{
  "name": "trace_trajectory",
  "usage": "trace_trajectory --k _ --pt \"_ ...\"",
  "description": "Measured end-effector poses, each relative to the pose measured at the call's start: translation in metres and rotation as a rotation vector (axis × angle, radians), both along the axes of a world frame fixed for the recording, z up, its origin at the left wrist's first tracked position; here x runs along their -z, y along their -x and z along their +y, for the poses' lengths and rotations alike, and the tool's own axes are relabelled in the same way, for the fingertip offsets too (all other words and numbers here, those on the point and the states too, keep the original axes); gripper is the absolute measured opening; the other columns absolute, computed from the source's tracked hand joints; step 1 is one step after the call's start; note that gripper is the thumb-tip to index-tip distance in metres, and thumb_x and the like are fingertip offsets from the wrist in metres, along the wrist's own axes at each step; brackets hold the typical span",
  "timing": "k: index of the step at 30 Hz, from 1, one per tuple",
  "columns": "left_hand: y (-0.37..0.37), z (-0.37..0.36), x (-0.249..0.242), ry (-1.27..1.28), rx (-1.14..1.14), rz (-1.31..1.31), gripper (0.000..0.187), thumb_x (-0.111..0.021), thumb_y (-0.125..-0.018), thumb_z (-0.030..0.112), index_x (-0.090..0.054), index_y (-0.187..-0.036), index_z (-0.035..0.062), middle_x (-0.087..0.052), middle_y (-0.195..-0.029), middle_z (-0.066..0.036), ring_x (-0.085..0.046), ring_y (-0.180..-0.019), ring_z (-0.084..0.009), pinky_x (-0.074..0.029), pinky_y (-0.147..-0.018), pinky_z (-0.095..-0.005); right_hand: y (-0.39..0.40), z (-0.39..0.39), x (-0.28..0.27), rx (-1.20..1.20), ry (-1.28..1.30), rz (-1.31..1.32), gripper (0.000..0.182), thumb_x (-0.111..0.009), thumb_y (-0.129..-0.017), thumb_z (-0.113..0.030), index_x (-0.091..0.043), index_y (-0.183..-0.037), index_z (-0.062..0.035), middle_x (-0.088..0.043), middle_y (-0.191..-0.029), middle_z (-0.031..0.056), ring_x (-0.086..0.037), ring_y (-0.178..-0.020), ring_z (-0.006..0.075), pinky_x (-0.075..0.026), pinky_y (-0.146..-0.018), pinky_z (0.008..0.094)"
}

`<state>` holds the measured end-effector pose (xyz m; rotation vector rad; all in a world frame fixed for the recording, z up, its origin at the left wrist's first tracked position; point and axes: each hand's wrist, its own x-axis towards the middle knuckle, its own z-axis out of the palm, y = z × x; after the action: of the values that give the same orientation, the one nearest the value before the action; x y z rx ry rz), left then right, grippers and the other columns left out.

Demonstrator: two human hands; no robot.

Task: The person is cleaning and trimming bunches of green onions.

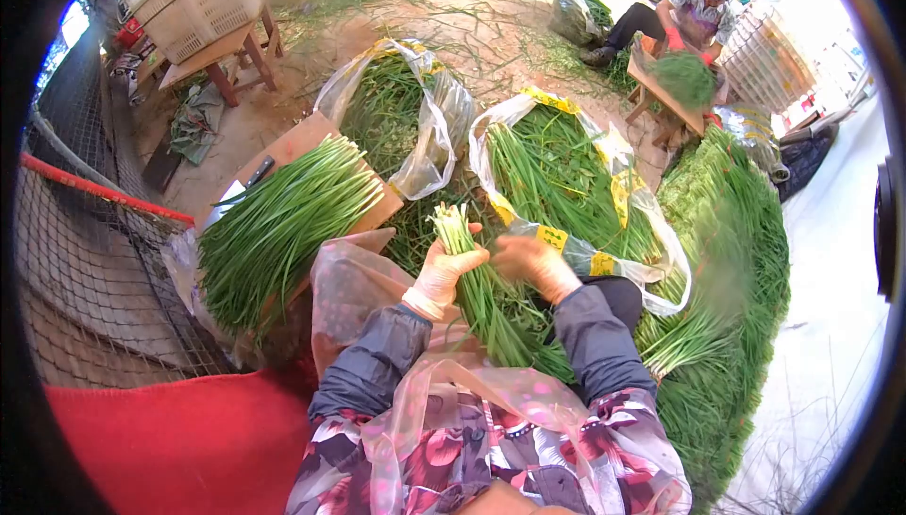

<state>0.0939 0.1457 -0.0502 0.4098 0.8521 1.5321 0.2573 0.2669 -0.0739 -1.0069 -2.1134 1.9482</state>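
My left hand point(441, 276), gloved, is closed round a bunch of garlic chives point(481, 298). The pale cut ends point up and away, and the green leaves hang down over my lap. Just right of the bunch is my right hand point(536, 265), smeared by motion, so its fingers cannot be made out. Beyond it stands an open plastic bag point(479, 151) of loose green leaves. To the left, a large pile of chives point(283, 222) lies on a wooden board point(321, 133), with a knife point(255, 175) at its far edge.
A second plastic bag point(434, 151) of greens stands ahead. A long heap of chives point(727, 260) runs along my right. Plastic crates point(203, 5) rest on a wooden bench point(212, 46) at far left. A co-worker point(698, 10) sits at far right handling greens. Netting point(85, 270) borders the left.
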Motion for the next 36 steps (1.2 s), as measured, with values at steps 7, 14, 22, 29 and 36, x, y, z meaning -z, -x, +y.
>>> trace_trajectory --k 7,14,22,29,36 --pt "-0.022 0.013 -0.022 -0.120 -0.055 0.111 0.049 -0.068 -0.078 -0.001 -0.051 -0.123 0.0058 -0.061 -0.102 0.000 -0.059 -0.090 -0.0105 -0.050 -0.081 -0.0280 0.045 -0.020 -0.108 0.082 -0.386 -0.062 0.020 -0.071 -0.081 -0.009 -0.065 -0.099 -0.0006 -0.066 -0.081 0.0037 -0.062 -0.076 0.0100 -0.051 -0.073 0.0243" --pt "0.003 -0.005 -0.009 -0.002 0.028 -0.029 0.040 -0.070 -0.079 0.001 -0.057 -0.116 0.0070 -0.062 -0.087 -0.001 -0.061 -0.077 -0.0120 -0.051 -0.069 -0.0283 0.020 0.056 -0.074 0.420 -0.590 -0.139 0.030 -0.068 -0.083 -0.026 -0.066 -0.099 -0.0011 -0.070 -0.081 0.0122 -0.066 -0.075 0.0167 -0.051 -0.070 0.0313" --pt "0.007 0.006 0.001 0.044 -0.146 -0.087 0.027 -0.068 -0.084 0.008 -0.061 -0.110 0.0061 -0.065 -0.086 -0.005 -0.063 -0.074 -0.0157 -0.052 -0.066 -0.0304 0.020 -0.032 -0.081 -0.013 -0.111 -0.205 0.025 -0.067 -0.085 -0.025 -0.065 -0.092 -0.0011 -0.066 -0.074 0.0034 -0.060 -0.068 0.0125 -0.047 -0.065 0.0287" --pt "0.015 -0.002 -0.001 0.052 0.060 -0.088 0.028 -0.066 -0.083 0.005 -0.059 -0.110 0.0054 -0.066 -0.085 -0.008 -0.064 -0.074 -0.0197 -0.053 -0.067 -0.0333 0.004 0.057 -0.072 0.340 -0.886 -0.346 0.019 -0.062 -0.080 -0.029 -0.069 -0.086 -0.0123 -0.068 -0.082 0.0125 -0.066 -0.080 0.0293 -0.051 -0.073 0.0403" --pt "0.012 0.010 0.017 0.128 -0.276 -0.151 0.020 -0.065 -0.084 0.006 -0.059 -0.104 0.0070 -0.064 -0.082 -0.006 -0.064 -0.077 -0.0221 -0.052 -0.071 -0.0355 0.017 -0.018 -0.062 -0.175 -0.417 -0.090 0.113 -0.078 -0.068 -0.047 -0.013 -0.148 0.0007 -0.036 -0.143 0.0277 -0.039 -0.132 0.0341 -0.032 -0.108 0.0332"
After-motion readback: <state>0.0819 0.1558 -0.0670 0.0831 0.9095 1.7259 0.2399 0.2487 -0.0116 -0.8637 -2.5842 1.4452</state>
